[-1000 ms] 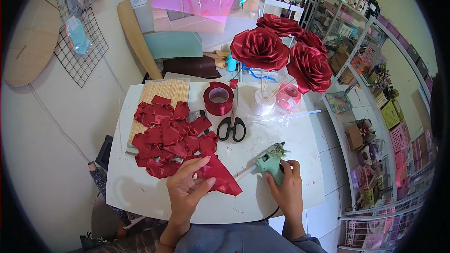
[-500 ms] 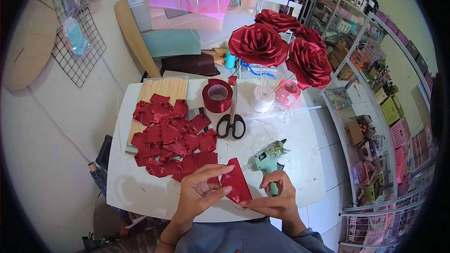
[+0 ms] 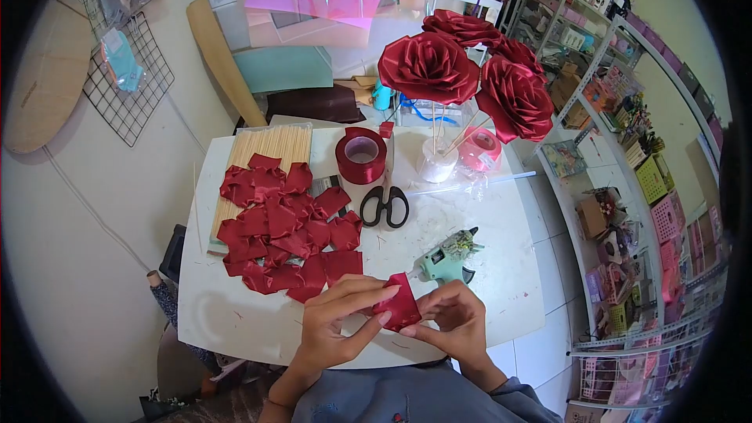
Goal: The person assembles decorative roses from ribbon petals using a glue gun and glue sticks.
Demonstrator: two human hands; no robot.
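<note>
A small piece of red satin ribbon point(image 3: 401, 307) is held over the front edge of the white table. My left hand point(image 3: 337, 321) pinches its left side between thumb and fingers. At its right side, my right hand point(image 3: 454, 321) has thumb and fingertips closed on the lower right corner. Just beyond my right hand lies a green glue gun point(image 3: 444, 266). Left of my hands is a heap of cut red ribbon pieces point(image 3: 286, 223), partly over a bundle of thin wooden sticks point(image 3: 270, 145). Black-handled scissors point(image 3: 385, 207) lie below a red ribbon roll point(image 3: 361, 155).
Large red ribbon roses point(image 3: 431, 70) on sticks stand in a white holder point(image 3: 437, 163) at the back right of the table point(image 3: 501, 290), beside a pink roll point(image 3: 479, 149). Shelves with baskets point(image 3: 652, 182) line the right side.
The ribbon piece, long and slanted before, now looks shorter and folded. My right hand has moved slightly up and left along it. The whole view has shifted a little.
</note>
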